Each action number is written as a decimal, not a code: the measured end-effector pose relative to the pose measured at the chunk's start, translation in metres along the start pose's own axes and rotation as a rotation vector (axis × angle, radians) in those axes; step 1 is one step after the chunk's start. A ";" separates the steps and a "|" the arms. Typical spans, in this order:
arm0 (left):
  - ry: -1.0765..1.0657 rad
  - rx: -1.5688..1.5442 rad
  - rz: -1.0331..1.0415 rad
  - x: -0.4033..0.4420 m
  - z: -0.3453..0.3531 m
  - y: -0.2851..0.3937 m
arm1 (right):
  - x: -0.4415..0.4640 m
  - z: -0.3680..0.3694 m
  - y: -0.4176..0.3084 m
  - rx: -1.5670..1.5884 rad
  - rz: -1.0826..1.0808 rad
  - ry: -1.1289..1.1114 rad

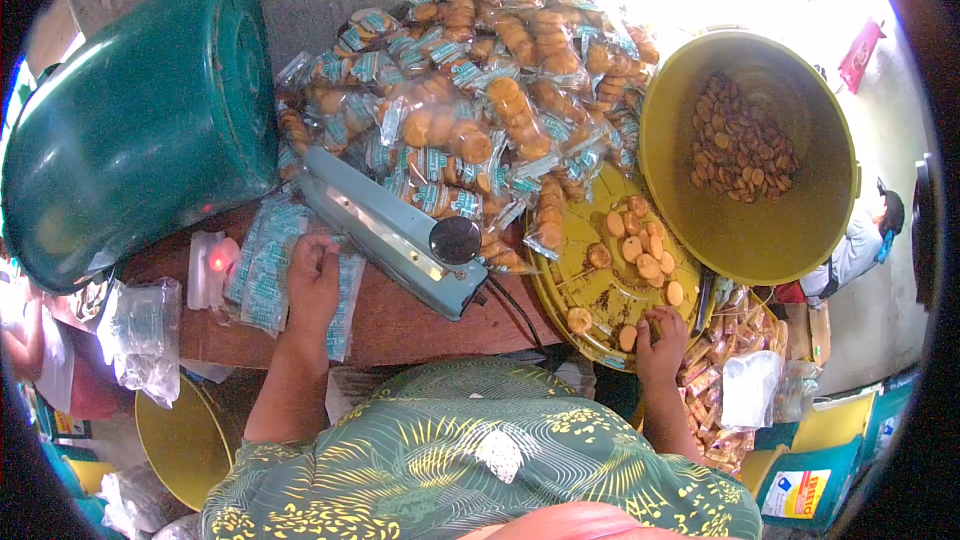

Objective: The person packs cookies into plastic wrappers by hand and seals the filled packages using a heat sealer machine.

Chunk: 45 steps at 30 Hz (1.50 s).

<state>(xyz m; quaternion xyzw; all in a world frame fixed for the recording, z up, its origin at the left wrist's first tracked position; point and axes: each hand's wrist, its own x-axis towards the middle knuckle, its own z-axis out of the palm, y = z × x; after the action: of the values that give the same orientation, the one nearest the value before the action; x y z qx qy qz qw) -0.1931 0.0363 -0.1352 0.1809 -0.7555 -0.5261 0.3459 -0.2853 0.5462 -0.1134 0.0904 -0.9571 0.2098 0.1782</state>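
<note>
My left hand (314, 278) is over the flat printed plastic bags (268, 265) on the table, its fingers curled and pressed together on a bag. Just beyond it lies a blue-grey bag sealer (375, 225) with a round black knob. My right hand (661, 342) is at the near edge of a yellow lid (565, 285), fingers apart beside the loose round cookies (648, 267). One cookie lies right by its fingertips; whether they touch is hard to tell. Behind the sealer rises a big pile of filled cookie packs (460, 120).
A yellow tub (835, 180) with cookies inside stands at the right. To the left a green tub (130, 130) lies tilted. The sealer's black cord (517, 310) runs off the table's front edge. Small wrapped packs (735, 340) fill the lower right. A person (848, 245) is at far right.
</note>
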 end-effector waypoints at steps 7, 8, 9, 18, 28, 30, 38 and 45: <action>-0.018 -0.069 -0.171 0.000 -0.001 0.009 | 0.000 0.003 0.003 -0.003 -0.073 0.059; -0.026 -0.083 -0.171 0.000 -0.001 0.006 | -0.001 0.004 0.006 -0.016 -0.072 0.049; -0.035 -0.097 -0.172 0.000 -0.002 0.003 | -0.001 0.004 0.006 -0.030 -0.070 0.039; 0.003 -0.137 -0.139 0.001 0.001 0.003 | 0.002 0.000 -0.003 0.010 -0.058 0.047; -0.019 -0.112 -0.207 0.000 -0.002 0.009 | 0.002 0.001 -0.003 0.000 -0.091 0.071; -0.027 -0.094 -0.195 0.000 -0.002 0.007 | 0.003 -0.001 -0.006 0.003 -0.088 0.068; -0.050 -0.080 -0.218 0.000 -0.004 0.010 | 0.005 0.002 -0.007 0.014 -0.139 0.128; -0.053 -0.075 -0.231 0.000 -0.005 0.009 | 0.003 0.001 -0.010 0.013 -0.145 0.140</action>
<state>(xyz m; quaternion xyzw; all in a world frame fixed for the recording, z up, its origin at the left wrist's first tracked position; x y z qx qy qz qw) -0.1884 0.0369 -0.1256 0.2397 -0.7183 -0.5950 0.2694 -0.2862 0.5369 -0.1092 0.1459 -0.9318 0.2085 0.2589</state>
